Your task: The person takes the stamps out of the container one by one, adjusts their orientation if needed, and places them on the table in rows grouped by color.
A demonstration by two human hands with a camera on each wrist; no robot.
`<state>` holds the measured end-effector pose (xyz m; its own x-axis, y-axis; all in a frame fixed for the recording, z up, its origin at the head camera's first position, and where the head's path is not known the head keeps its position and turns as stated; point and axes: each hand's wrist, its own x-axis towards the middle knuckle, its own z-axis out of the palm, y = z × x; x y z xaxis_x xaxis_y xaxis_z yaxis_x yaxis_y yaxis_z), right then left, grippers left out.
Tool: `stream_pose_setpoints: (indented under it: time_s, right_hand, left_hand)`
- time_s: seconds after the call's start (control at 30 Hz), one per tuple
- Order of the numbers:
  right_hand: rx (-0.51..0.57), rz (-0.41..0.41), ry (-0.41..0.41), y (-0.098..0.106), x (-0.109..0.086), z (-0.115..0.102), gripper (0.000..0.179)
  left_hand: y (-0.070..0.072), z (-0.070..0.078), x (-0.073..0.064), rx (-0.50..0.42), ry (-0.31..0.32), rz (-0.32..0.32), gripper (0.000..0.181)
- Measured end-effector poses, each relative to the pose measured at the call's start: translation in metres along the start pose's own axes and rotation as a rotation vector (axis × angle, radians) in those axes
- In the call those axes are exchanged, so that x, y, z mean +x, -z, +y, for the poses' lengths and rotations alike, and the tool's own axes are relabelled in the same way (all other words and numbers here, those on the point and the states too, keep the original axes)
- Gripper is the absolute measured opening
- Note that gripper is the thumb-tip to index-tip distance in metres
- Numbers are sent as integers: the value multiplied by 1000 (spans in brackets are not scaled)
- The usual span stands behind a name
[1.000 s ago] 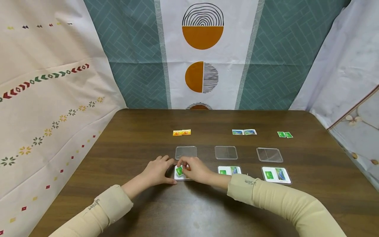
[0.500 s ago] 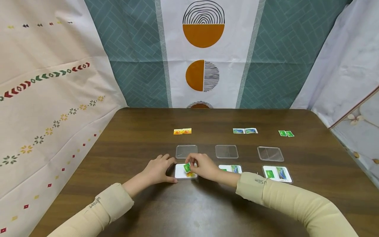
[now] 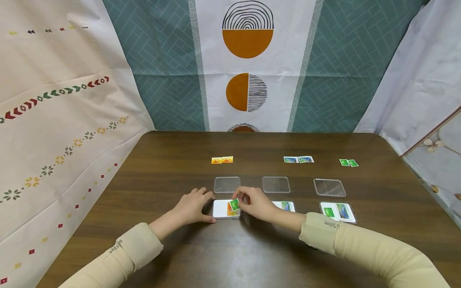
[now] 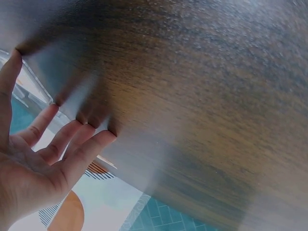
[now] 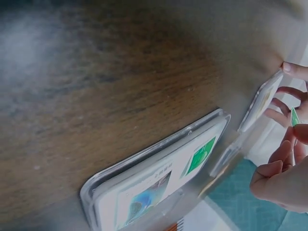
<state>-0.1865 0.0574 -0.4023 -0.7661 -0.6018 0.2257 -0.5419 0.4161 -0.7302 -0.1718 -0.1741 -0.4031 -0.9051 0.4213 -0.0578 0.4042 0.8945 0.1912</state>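
A clear plastic case with a white card (image 3: 220, 209) lies on the table before me, an orange stamp (image 3: 234, 214) at the card's right side. My right hand (image 3: 258, 204) pinches a small green stamp (image 3: 234, 205) between thumb and finger, tilted and partly covering the orange one in the head view. In the right wrist view this green stamp (image 5: 294, 117) shows nearly edge-on. My left hand (image 3: 193, 206) has its fingers spread, thumb and fingertips right at the case's left edge. Its fingertips (image 4: 57, 104) also reach that rim in the left wrist view.
Two similar cases stand to the right, one partly behind my right hand, the other (image 3: 333, 219) with green and blue stamps. Three clear lids lie behind, left (image 3: 227, 185), middle (image 3: 275, 185) and right (image 3: 329, 187). Farther back are orange (image 3: 222, 160), blue (image 3: 299, 159) and green stamps (image 3: 348, 163).
My right hand has moved rightward with the green stamp, from the card's left part to over the orange stamp. My left hand has stayed at the case's left edge.
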Motion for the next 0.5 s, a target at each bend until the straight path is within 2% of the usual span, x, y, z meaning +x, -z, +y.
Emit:
stream_pose_setpoints:
  time_s: [0.5]
  right_hand:
    - [12,46,-62,26,-11,3,15]
  left_hand:
    - [-2,-1,1,-2,9,-1,63]
